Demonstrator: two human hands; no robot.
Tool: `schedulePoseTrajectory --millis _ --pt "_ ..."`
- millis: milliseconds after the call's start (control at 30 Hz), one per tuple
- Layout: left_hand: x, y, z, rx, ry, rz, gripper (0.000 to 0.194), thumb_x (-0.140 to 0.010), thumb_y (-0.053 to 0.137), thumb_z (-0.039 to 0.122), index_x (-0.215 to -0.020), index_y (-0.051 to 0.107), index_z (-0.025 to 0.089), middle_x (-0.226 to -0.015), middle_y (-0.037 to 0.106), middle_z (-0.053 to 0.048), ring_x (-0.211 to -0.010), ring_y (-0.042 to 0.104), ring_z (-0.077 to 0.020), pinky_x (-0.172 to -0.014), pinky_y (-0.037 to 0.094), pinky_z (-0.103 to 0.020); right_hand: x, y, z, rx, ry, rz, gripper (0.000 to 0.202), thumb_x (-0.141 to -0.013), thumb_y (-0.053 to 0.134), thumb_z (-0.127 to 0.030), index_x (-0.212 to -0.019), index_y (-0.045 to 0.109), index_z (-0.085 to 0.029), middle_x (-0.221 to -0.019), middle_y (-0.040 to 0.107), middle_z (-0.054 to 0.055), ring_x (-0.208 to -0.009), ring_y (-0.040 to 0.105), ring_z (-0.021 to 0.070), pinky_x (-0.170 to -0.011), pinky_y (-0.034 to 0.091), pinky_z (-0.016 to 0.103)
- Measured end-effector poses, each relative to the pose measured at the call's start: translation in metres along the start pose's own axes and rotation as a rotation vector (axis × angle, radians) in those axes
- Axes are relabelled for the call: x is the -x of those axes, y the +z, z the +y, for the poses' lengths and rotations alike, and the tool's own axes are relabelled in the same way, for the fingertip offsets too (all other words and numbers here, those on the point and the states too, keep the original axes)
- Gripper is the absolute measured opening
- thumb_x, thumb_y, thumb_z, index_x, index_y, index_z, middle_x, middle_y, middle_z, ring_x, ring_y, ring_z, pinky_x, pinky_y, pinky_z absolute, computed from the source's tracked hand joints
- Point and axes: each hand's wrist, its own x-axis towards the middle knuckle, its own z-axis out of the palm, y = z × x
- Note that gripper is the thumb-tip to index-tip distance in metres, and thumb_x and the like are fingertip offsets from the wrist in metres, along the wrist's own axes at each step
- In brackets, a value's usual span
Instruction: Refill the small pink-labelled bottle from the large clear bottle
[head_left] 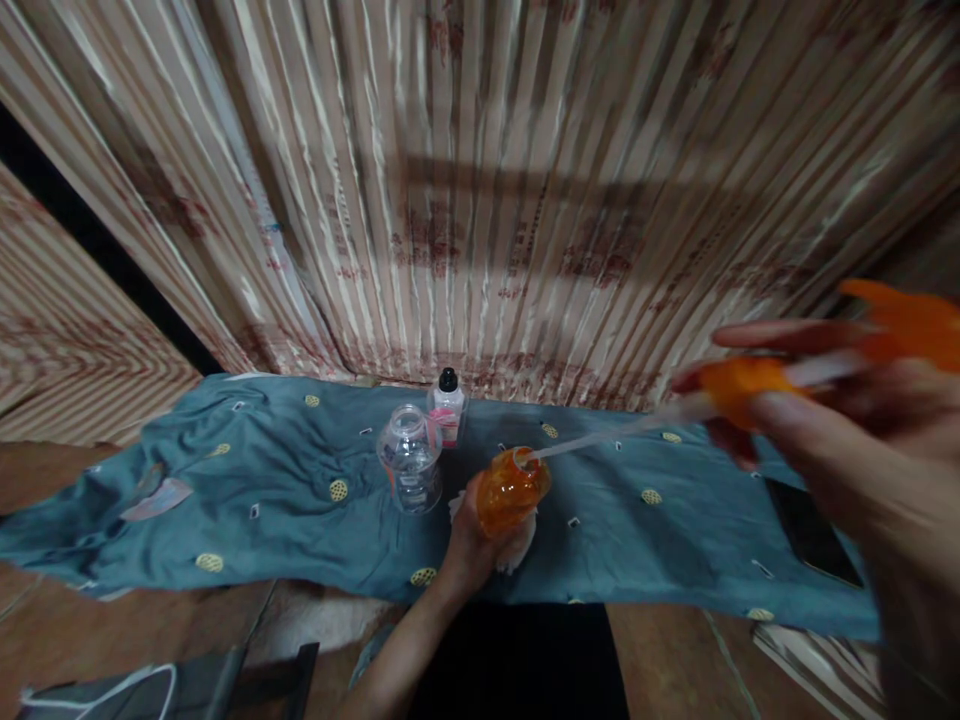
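My left hand [471,530] is wrapped round an orange see-through spray bottle body [513,492], tilted with its open neck toward the right. Pinched in my right hand [817,420] is an orange trigger spray head [750,388], somewhat blurred. Its pale dip tube [615,432] slants down to the bottle, the tip at the mouth; whether it is inside I cannot tell. A white crumpled cloth or tissue [519,548] shows under the bottle. Left of it stands a clear plastic bottle [411,465] without a cap, and behind that a small white bottle [448,410] with a black cap.
A teal patterned cloth [292,520] covers the narrow table. A dark phone [814,530] lies at the right end, and a pale flat piece [157,498] at the left. A striped curtain [480,200] hangs close behind. A white cable [112,690] lies at lower left.
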Motion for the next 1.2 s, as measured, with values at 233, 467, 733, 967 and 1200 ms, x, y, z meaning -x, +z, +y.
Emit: schedulePoseTrajectory --millis 233,467,733,967,1200 --pt "-0.001 0.003 -0.002 -0.037 0.004 0.042 0.081 -0.070 0.099 0.053 -0.142 0.069 0.029 -0.141 0.083 -0.013 -0.136 0.076 -0.0445 -0.123 0.060 -0.063 -0.008 0.097 0.032 -0.076 0.004 -0.502 0.066 -0.093 0.070 -0.086 -0.098 0.079 -0.021 -0.093 0.080 0.003 -0.084 0.076 0.0138 -0.074 0.058 0.023" --pt "-0.001 0.007 -0.006 -0.018 0.014 0.053 0.081 -0.070 0.098 0.053 -0.141 0.070 0.027 -0.139 0.084 -0.013 -0.132 0.077 -0.0449 -0.120 0.062 -0.065 0.013 0.103 0.050 -0.003 0.022 -0.597 0.066 -0.099 0.058 -0.086 -0.105 0.080 -0.023 -0.111 0.082 0.006 -0.100 0.078 0.0194 -0.092 0.058 0.033" --pt "-0.001 0.008 -0.014 0.001 0.013 0.061 0.083 -0.067 0.097 0.054 -0.140 0.068 0.027 -0.138 0.084 -0.013 -0.131 0.079 -0.0434 -0.115 0.067 -0.061 0.011 0.102 0.060 0.033 0.036 -0.688 0.067 -0.101 0.055 -0.086 -0.106 0.077 -0.024 -0.109 0.081 0.005 -0.104 0.077 0.0196 -0.093 0.057 0.032" --pt "0.000 0.006 -0.010 0.041 0.000 0.020 0.080 -0.070 0.100 0.048 -0.142 0.068 0.030 -0.139 0.084 -0.010 -0.130 0.079 -0.0407 -0.115 0.066 -0.058 0.014 0.100 0.073 -0.011 0.051 -0.666 0.063 -0.099 0.063 -0.083 -0.118 0.081 -0.026 -0.122 0.082 0.007 -0.113 0.080 0.0232 -0.103 0.062 0.037" --pt "0.001 0.004 -0.014 -0.009 0.042 0.033 0.084 -0.073 0.099 0.049 -0.145 0.063 0.024 -0.143 0.080 -0.015 -0.133 0.077 -0.0410 -0.119 0.061 -0.062 0.051 0.118 0.082 -0.058 0.059 -0.436 0.057 -0.107 0.058 -0.070 -0.133 0.076 -0.022 -0.135 0.080 0.007 -0.127 0.077 0.0178 -0.113 0.058 0.029"
